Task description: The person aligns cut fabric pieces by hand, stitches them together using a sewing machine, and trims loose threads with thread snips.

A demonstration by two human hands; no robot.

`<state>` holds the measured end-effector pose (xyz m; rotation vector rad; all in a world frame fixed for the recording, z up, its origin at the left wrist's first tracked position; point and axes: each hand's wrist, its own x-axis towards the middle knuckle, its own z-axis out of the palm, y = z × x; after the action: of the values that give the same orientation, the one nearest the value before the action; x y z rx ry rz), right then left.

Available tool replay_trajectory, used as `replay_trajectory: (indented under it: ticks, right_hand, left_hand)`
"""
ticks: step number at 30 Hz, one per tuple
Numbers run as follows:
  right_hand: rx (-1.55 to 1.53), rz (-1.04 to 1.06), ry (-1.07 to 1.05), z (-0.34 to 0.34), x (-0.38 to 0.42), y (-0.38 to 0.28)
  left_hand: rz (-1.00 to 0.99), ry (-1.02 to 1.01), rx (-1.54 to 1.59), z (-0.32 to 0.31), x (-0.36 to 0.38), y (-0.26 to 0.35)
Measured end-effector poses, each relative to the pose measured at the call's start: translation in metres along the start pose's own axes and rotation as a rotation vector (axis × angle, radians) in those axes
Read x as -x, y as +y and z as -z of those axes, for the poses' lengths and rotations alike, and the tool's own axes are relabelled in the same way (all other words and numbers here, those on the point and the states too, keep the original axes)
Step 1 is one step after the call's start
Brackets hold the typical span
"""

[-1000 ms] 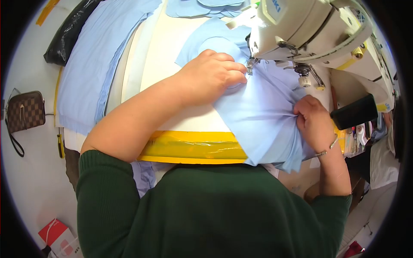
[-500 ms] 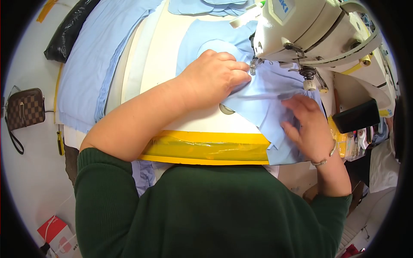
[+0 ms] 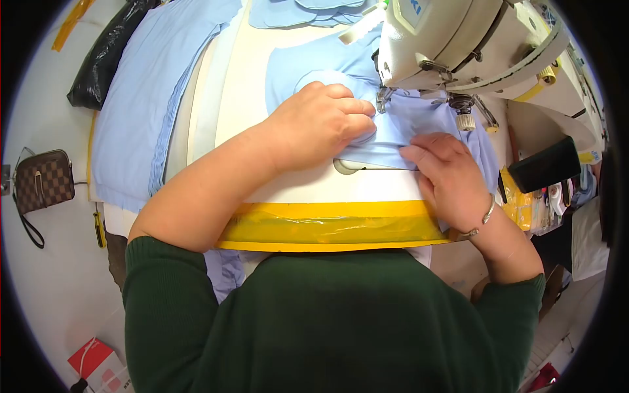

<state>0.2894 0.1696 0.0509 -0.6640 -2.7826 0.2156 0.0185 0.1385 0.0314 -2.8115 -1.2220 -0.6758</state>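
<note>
A light blue fabric piece [image 3: 295, 59] lies on the white sewing table, with part of it under the presser foot [image 3: 381, 99] of the sewing machine [image 3: 452, 39]. My left hand [image 3: 327, 124] rests on a rounded patch of the same cloth, just left of the foot, its fingers curled and pressed together. To the right of the foot, my right hand [image 3: 447, 171] touches the cloth near its front edge, thumb and fingertips closed at the fabric. A bracelet [image 3: 481, 219] circles my right wrist.
Stacked blue fabric [image 3: 151, 92] covers the left side, beside a black plastic bundle [image 3: 108, 59]. More cut pieces [image 3: 288, 12] lie at the back. Yellow tape [image 3: 327, 223] lines the table's front edge. A dark phone-like object [image 3: 544, 169] stands at right; a checkered bag [image 3: 44, 182] is far left.
My right hand has moved left and slightly up, nearer the foot. The cloth's front part, which hung over the yellow tape, has been drawn back. My left hand stays close to the foot.
</note>
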Motion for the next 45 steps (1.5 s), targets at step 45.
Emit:
replay_trajectory:
  ticks: [45]
  right_hand:
    - [-0.070,0.091,0.010,0.002,-0.023,-0.012]
  left_hand:
    - [0.122,0.184,0.011,0.019,0.001,-0.015]
